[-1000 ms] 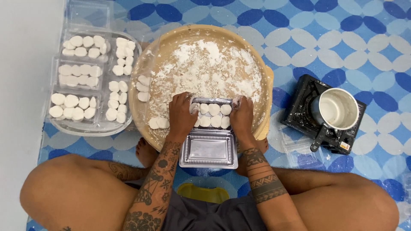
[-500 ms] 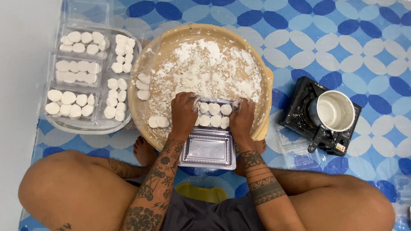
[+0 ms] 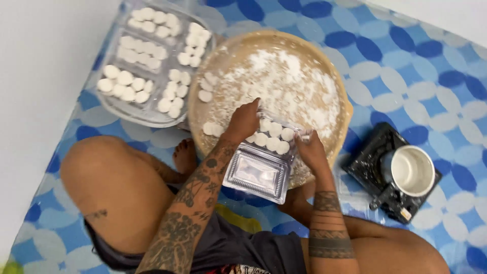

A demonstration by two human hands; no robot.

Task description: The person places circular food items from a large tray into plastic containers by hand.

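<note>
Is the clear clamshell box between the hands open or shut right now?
Open: the clamshell box's lid lies flat toward the person, and the white round pieces sit uncovered.

In front of you the floured round tray (image 3: 324, 66) sits on the floor mat (image 3: 436, 66). The open clamshell box (image 3: 264, 162) rests on its near rim, dough rounds (image 3: 274, 137) inside. Filled boxes (image 3: 147, 61) lie left; the stove with pot (image 3: 406, 175) right.

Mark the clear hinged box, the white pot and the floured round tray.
clear hinged box (image 3: 256, 175): head view, on its open lid.
white pot (image 3: 412, 171): head view, inside bottom.
floured round tray (image 3: 291, 83): head view, floured middle.
</note>
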